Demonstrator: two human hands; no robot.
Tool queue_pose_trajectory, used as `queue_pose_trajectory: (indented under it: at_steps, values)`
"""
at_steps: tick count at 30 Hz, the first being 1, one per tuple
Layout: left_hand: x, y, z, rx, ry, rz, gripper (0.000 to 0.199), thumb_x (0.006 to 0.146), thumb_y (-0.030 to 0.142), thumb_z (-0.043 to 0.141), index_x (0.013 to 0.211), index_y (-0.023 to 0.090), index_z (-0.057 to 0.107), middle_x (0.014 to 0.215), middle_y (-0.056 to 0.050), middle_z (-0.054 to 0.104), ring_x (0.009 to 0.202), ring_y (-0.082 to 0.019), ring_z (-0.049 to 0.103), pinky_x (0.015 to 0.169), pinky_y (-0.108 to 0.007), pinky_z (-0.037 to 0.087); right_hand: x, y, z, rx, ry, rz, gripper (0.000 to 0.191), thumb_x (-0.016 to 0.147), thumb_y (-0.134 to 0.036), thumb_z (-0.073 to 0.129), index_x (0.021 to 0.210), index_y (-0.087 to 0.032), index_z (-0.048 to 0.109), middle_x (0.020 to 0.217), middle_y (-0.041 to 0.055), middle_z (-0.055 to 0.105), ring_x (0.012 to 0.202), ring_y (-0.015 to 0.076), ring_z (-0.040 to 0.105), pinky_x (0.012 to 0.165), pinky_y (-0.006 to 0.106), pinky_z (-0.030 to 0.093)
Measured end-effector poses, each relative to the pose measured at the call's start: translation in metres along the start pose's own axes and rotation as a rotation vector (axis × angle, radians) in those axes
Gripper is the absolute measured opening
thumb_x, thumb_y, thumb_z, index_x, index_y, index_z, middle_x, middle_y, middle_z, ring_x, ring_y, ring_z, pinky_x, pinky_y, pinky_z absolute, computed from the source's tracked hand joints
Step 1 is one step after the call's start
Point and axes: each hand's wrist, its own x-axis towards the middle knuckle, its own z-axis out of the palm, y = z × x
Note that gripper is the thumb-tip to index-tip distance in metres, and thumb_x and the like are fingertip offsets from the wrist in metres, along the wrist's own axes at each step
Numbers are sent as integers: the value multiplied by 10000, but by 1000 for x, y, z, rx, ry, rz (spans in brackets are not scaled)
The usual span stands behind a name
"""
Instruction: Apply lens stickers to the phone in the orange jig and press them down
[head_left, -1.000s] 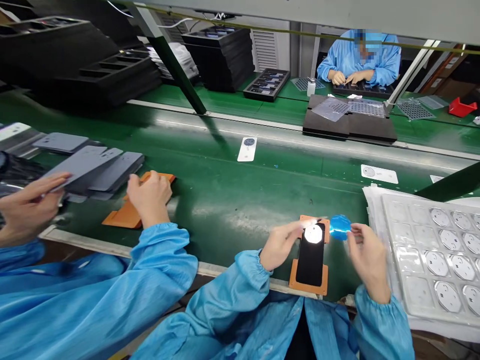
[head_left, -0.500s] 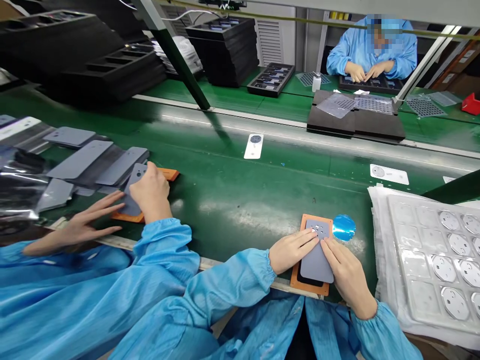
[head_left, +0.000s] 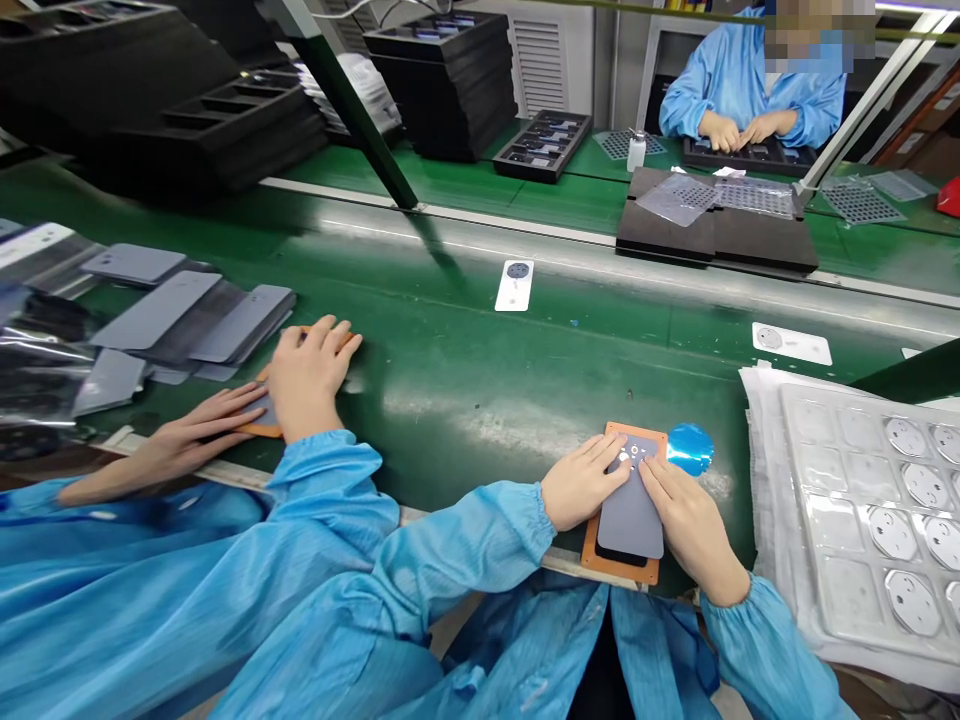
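Note:
A grey phone-shaped panel (head_left: 631, 515) with several small holes near its top lies over an orange fixture (head_left: 598, 570) at the front edge of the green bench. My left hand (head_left: 585, 482) rests on the panel's upper left, fingertips beside the holes. From the right, my right hand (head_left: 694, 520) lies along the panel's upper right edge, fingers extended. Both hands press with flat fingers rather than grip. Beside the fixture's upper right corner is a shiny blue round film (head_left: 690, 450).
At left a co-worker's hands (head_left: 307, 380) press another panel on an orange fixture, near stacked grey panels (head_left: 157, 310). White cards (head_left: 514, 286) lie mid-bench. Clear trays of round pieces (head_left: 840, 480) stand at right. Another person sits across, behind black foam blocks (head_left: 667, 230).
The panel under my hands has shifted slightly toward the lower left on its fixture, and my left fingers have drawn back a little. The neighbour's hands have flattened onto their panel.

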Motion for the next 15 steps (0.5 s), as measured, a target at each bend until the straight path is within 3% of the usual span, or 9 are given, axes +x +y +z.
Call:
queue_pose_trajectory:
  at_steps: [5, 15]
  values:
    - [-1, 2, -4, -15, -175, 11, 443, 834, 250, 612, 1249, 108, 560, 1467, -235, 411, 1400, -373, 391, 1144, -515, 378, 2, -5, 8, -64, -152, 30, 485, 941, -89, 370, 1400, 7, 491, 1461, 226, 449, 1384, 323, 421, 1112, 478, 435]
    - [-14, 17, -10, 60, -147, -4, 463, 918, 232, 465, 1349, 66, 499, 1438, -213, 454, 1362, -320, 437, 1162, -455, 345, -8, -12, -1, -93, -164, -12, 526, 877, -93, 409, 1386, 10, 498, 1452, 212, 466, 1369, 329, 429, 1114, 456, 441]
